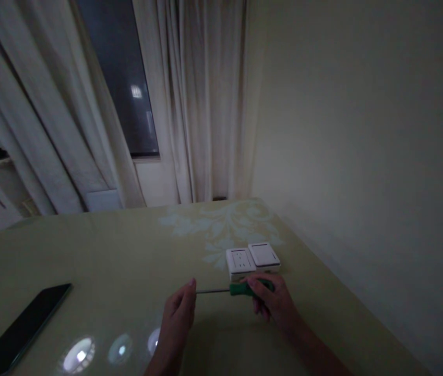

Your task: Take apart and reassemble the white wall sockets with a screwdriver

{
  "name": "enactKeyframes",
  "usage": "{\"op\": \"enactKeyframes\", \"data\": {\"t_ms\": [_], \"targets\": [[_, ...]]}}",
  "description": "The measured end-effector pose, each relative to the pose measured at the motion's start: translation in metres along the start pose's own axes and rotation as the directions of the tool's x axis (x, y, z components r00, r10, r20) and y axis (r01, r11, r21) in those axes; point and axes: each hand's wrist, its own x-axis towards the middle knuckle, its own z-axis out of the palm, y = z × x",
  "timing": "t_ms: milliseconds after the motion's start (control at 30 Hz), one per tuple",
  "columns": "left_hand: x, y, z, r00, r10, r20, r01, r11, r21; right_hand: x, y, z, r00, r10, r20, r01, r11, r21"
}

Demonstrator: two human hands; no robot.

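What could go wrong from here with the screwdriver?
1. The left hand is at the metal tip of the screwdriver; a push from the right hand, closed on the green handle, could jab a finger.
2. The room is dim, so the tip might slip and scratch the white socket panel close behind.

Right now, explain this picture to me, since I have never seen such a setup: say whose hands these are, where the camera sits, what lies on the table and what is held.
No machine here: a person works with two bare hands, and one camera worn on the head looks down at them. The right hand grips the green handle of a screwdriver; the left hand is at the tip of its shaft, whether pinching it is unclear. On the table lie a white socket plate and switch plate side by side, and a dark phone at far left.
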Motion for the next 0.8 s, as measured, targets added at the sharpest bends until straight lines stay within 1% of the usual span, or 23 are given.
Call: {"op": "enactKeyframes", "data": {"t_ms": [133,300,433,667,800], "targets": [[0.002,-0.001,0.0,0.999,0.0,-0.037,0.0,1.0,-0.006,0.001,0.001,0.0,1.0,0.006,0.03,-0.006,1.0,0.011],[0.007,-0.006,0.001,0.999,0.007,-0.052,-0.007,1.0,0.003,0.002,0.003,-0.002,1.0,0.016,0.023,-0.016,1.0,0.013],[0.011,-0.012,0.001,0.996,-0.009,-0.085,0.008,1.0,-0.015,0.003,0.006,-0.002,0.997,0.035,0.064,-0.036,0.999,0.01],[0.009,-0.009,-0.003,0.998,-0.042,-0.049,0.041,0.999,-0.021,0.003,0.001,-0.004,0.975,0.074,0.208,-0.068,0.997,-0.033],[0.009,-0.007,-0.002,0.997,-0.043,-0.066,0.042,0.999,-0.01,-0.001,0.001,-0.004,0.97,0.108,0.218,-0.092,0.992,-0.081]]}}
